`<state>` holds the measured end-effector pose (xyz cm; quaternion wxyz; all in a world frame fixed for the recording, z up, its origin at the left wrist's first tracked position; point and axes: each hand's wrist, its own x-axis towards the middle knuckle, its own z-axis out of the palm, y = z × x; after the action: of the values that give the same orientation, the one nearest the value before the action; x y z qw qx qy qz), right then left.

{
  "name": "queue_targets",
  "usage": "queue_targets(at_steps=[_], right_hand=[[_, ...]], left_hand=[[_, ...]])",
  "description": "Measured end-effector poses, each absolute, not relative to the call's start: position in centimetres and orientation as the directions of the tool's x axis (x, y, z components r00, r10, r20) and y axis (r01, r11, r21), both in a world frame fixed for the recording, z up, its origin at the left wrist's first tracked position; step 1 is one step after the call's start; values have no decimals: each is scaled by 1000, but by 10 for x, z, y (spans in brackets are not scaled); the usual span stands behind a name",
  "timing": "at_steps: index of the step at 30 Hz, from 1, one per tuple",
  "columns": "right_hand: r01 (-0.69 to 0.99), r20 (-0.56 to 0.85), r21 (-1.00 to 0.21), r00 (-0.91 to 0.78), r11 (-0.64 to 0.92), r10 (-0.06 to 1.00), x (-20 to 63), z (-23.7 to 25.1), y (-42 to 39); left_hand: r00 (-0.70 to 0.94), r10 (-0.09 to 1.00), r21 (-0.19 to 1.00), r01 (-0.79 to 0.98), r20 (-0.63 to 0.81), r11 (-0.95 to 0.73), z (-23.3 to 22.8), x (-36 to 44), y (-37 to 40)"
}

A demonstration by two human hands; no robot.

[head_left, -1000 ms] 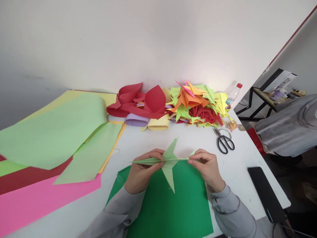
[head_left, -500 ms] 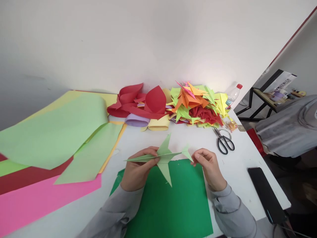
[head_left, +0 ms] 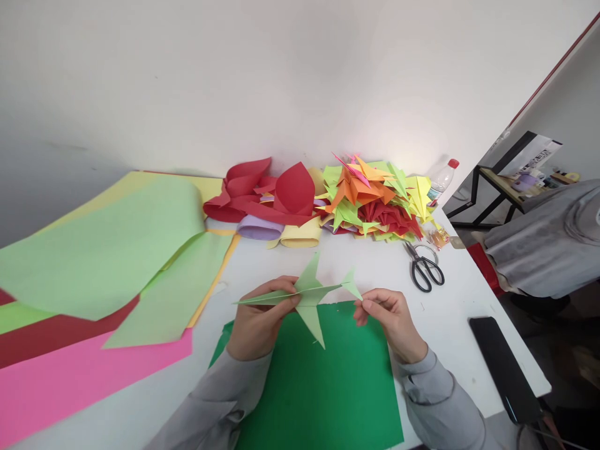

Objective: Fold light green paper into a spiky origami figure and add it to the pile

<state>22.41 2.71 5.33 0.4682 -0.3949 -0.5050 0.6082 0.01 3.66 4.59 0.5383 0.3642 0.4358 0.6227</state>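
A folded light-green paper airplane (head_left: 312,297) is held level over a dark green sheet (head_left: 328,387), its long nose pointing left and its wings spread up and down. My left hand (head_left: 260,319) is closed round the body, with the thumb on top near the wings. At the tail end, my right hand (head_left: 387,319) has thumb and forefinger closed at the lower tip of the small tail fin. Part of the nose section is hidden by the left hand's fingers.
Large coloured sheets (head_left: 103,250) lie at the left. Along the wall are red paper curls (head_left: 295,187) and a pile of folded paper planes (head_left: 365,194). Scissors (head_left: 425,269), a bottle (head_left: 440,180) and a black phone (head_left: 504,369) are on the right. A grey-clothed person (head_left: 548,244) is beyond.
My right hand has shifted slightly left and down, its fingertips now meeting the tail fin's tip. The airplane has moved a little to the left in my left hand.
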Motion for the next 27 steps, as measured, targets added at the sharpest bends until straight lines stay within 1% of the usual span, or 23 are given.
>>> queue_targets(at_steps=[5,12,20,27], right_hand=[[-184,4,-982,-255,-44,967,224,52,27],[-129,-16,-991,-198,-43,980,222,54,27],[-107,-1,-994,-208,-23,978,223,54,27],[-129,13,-992,-175,-10,984,223,53,28]], left_hand=[[-159,987,929,-367,-26,-34,46,0,36],[-178,984,934,-355,-29,-37,47,0,37],[-192,981,938,-343,-19,-49,44,-1,37],[-186,982,931,-362,-28,-43,43,-1,37]])
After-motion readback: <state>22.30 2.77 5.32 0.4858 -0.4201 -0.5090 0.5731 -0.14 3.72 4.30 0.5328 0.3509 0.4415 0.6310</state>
